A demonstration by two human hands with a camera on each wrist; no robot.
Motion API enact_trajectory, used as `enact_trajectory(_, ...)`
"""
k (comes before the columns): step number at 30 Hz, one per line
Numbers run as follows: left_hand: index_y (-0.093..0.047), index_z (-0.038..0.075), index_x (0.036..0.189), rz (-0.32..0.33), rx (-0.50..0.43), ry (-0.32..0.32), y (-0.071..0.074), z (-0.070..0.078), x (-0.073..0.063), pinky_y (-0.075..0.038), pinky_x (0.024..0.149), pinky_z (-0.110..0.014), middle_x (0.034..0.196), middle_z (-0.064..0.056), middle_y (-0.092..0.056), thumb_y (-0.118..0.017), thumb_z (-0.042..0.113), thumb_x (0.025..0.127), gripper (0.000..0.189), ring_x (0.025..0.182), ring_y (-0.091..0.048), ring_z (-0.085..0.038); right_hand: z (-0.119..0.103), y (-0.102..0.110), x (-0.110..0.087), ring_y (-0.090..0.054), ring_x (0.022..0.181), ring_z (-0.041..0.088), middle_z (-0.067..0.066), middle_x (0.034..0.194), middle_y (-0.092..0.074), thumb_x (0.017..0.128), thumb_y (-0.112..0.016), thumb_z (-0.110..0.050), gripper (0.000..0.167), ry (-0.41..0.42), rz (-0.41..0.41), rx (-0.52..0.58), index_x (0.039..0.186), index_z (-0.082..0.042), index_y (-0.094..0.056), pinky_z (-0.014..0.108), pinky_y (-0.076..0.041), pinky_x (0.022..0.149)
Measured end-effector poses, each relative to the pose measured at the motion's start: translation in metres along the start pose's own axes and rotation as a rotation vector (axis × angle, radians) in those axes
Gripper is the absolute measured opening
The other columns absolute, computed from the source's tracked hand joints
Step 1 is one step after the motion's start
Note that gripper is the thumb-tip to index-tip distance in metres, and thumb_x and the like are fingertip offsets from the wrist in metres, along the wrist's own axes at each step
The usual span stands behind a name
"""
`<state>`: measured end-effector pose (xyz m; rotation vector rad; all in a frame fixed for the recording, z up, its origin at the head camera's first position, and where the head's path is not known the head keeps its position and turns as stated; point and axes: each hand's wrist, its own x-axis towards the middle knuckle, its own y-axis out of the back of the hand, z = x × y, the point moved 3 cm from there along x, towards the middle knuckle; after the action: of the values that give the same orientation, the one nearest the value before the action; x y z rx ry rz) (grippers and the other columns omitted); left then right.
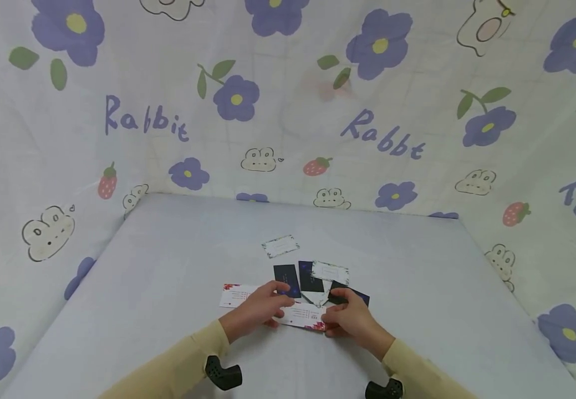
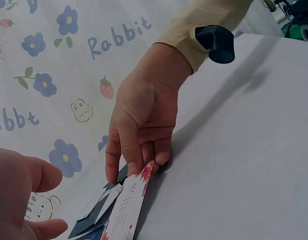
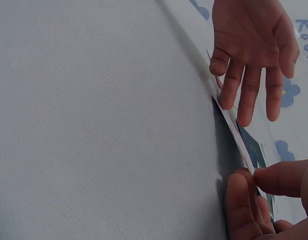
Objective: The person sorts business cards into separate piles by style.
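Observation:
A white business card with red flowers at its corner (image 1: 304, 316) is tilted up off the table at the front of a loose group of cards. Its right end is pinched between the thumb and fingers of my right hand (image 1: 350, 317). At the card's left end is my left hand (image 1: 258, 309), its fingers spread and fairly straight in the right wrist view. Another red-flowered card (image 1: 233, 296) lies partly behind the left hand. Just beyond the hands are dark cards (image 1: 286, 277), one of them (image 1: 355, 293) partly behind the right hand's fingers.
A white card with a leafy border (image 1: 330, 271) overlaps a dark card (image 1: 310, 280). Farther back lies a similar leafy card (image 1: 281, 246) by itself. The white table (image 1: 193, 238) is enclosed at the back and sides by flower-printed cloth (image 1: 278, 122).

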<state>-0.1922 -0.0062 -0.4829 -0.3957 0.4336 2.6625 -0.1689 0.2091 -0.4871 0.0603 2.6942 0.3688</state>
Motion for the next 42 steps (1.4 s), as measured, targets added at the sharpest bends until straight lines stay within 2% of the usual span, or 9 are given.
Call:
enact_trajectory(4,-0.05,0.009,0.142,0.017,0.07,0.0,0.002,-0.001,0.001,-0.055,0.069,-0.029,0.124,-0.013,-0.066,-0.066,0.03,0.098,0.051,0.084,-0.064,-0.019,0.002,0.0,0.0,-0.063,0.061,0.015,0.015,0.099,-0.066,0.084,-0.072,0.011,0.072,0.001,0.0,0.062,0.147,0.001,-0.038,0.029,-0.059,0.056)
enact_trajectory(7,-0.049,0.007,0.142,0.022,0.083,0.01,0.002,-0.001,0.001,-0.055,0.066,-0.028,0.117,-0.012,-0.068,-0.067,0.027,0.097,0.052,0.076,-0.064,-0.018,0.005,0.001,0.0,-0.064,0.064,0.015,0.016,0.101,-0.065,0.086,-0.071,0.011,0.071,-0.005,-0.003,0.096,0.148,0.001,-0.037,0.029,-0.059,0.058)
enact_trajectory(15,-0.047,0.002,0.144,0.031,-0.028,-0.003,0.003,-0.003,-0.001,-0.058,0.068,-0.028,0.114,-0.016,-0.069,-0.063,0.02,0.098,0.052,0.072,-0.065,-0.017,0.008,0.001,0.0,-0.063,0.065,0.017,0.014,0.098,-0.064,0.085,-0.071,0.012,0.067,0.0,0.004,0.101,0.145,-0.001,-0.043,0.029,-0.059,0.059)
enact_trajectory(24,-0.049,0.003,0.142,0.065,-0.027,-0.033,0.005,-0.008,-0.002,-0.058,0.061,-0.028,0.109,-0.015,-0.063,-0.065,-0.002,0.088,0.057,0.064,-0.063,-0.018,0.007,-0.005,-0.006,-0.062,0.067,0.018,0.012,0.093,-0.063,0.083,-0.071,0.014,0.063,0.022,-0.004,0.093,0.14,-0.002,-0.049,0.031,-0.059,0.057)
enact_trajectory(28,-0.052,0.005,0.141,0.08,-0.02,-0.034,0.006,-0.011,-0.004,-0.058,0.059,-0.027,0.111,-0.015,-0.063,-0.066,-0.008,0.083,0.061,0.064,-0.062,-0.018,0.006,-0.009,-0.008,-0.062,0.069,0.018,0.012,0.093,-0.063,0.083,-0.071,0.015,0.062,0.022,0.003,0.076,0.139,-0.002,-0.052,0.031,-0.06,0.058)
enact_trajectory(34,-0.054,0.006,0.139,0.117,-0.004,-0.048,0.012,-0.016,-0.007,-0.057,0.06,-0.027,0.104,-0.013,-0.063,-0.068,-0.007,0.082,0.06,0.067,-0.062,-0.018,0.002,-0.016,-0.007,-0.061,0.072,0.017,0.012,0.092,-0.064,0.082,-0.072,0.015,0.055,0.06,0.014,0.045,0.133,-0.001,-0.057,0.027,-0.057,0.059)
enact_trajectory(42,-0.057,0.001,0.133,0.158,-0.022,-0.082,0.028,-0.017,-0.008,-0.058,0.06,-0.027,0.102,-0.014,-0.063,-0.067,-0.009,0.08,0.055,0.074,-0.061,-0.019,-0.008,-0.029,-0.005,-0.061,0.075,0.016,0.012,0.094,-0.065,0.083,-0.072,0.013,0.049,0.09,0.002,0.037,0.129,0.001,-0.059,0.026,-0.056,0.059)
